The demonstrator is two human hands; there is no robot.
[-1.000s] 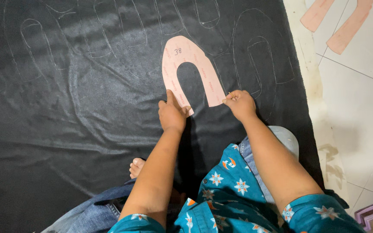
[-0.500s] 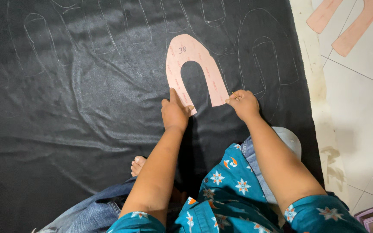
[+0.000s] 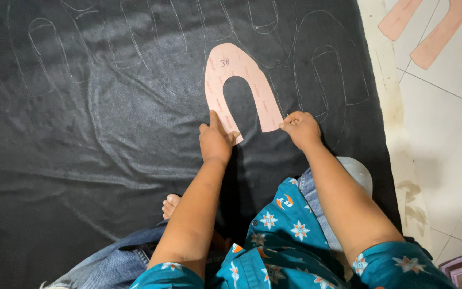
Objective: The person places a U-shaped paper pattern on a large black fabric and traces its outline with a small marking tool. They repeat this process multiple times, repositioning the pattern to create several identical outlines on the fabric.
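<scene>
Pink U-shaped template lies flat on the black sheet, amid chalk outlines. Left hand presses fingers together on the template's left leg; right hand pinches something small at the right leg's tip, what exactly I cannot tell. Steady, even pressure would keep the template from sliding. Right of the template, white floor tiles carry more pink pieces.
</scene>
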